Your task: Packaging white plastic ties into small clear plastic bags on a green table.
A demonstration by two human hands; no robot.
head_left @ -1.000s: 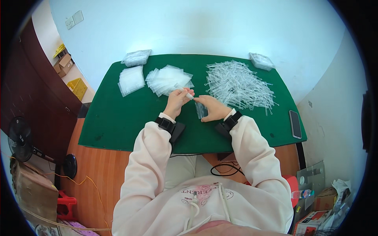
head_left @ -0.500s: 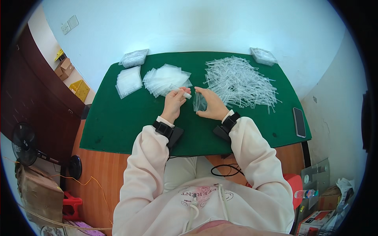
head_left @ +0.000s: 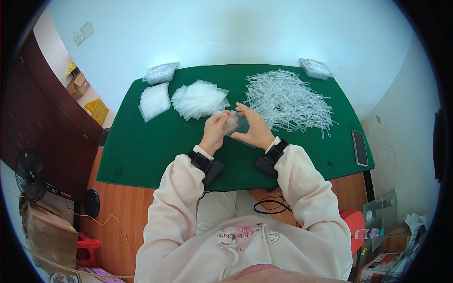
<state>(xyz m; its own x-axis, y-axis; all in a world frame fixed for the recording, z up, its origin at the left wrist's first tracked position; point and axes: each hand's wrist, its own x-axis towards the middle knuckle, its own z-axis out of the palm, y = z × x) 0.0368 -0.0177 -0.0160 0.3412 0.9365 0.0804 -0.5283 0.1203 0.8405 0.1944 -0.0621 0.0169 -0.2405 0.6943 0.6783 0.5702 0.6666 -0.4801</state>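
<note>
My left hand (head_left: pixel 216 129) pinches a small whitish bundle (head_left: pixel 231 123) at its fingertips, over the middle of the green table. Its exact make-up is too blurred to tell. My right hand (head_left: pixel 256 127) curves in a C, thumb and fingers spread, with a clear plastic bag (head_left: pixel 242 125) held between them. The bundle overlaps the bag; whether it lies inside I cannot tell. Beyond my left hand lies a fanned stack of clear bags (head_left: pixel 200 98). A large heap of thin clear plastic sticks with looped ends (head_left: pixel 288 99) spreads beyond my right hand.
A neater bag stack (head_left: pixel 155 101) lies at the left. Filled clear packs sit at the far left (head_left: pixel 160 72) and far right (head_left: pixel 316 69) corners. A phone (head_left: pixel 359 148) rests by the right edge. A fan (head_left: pixel 31 175) and boxes (head_left: pixel 49 231) stand on the left floor.
My left hand has moved slightly right and nearer to me, bringing the whitish bundle up to the bag. The right hand stays nearly in place, and the bag now spans both hands.
</note>
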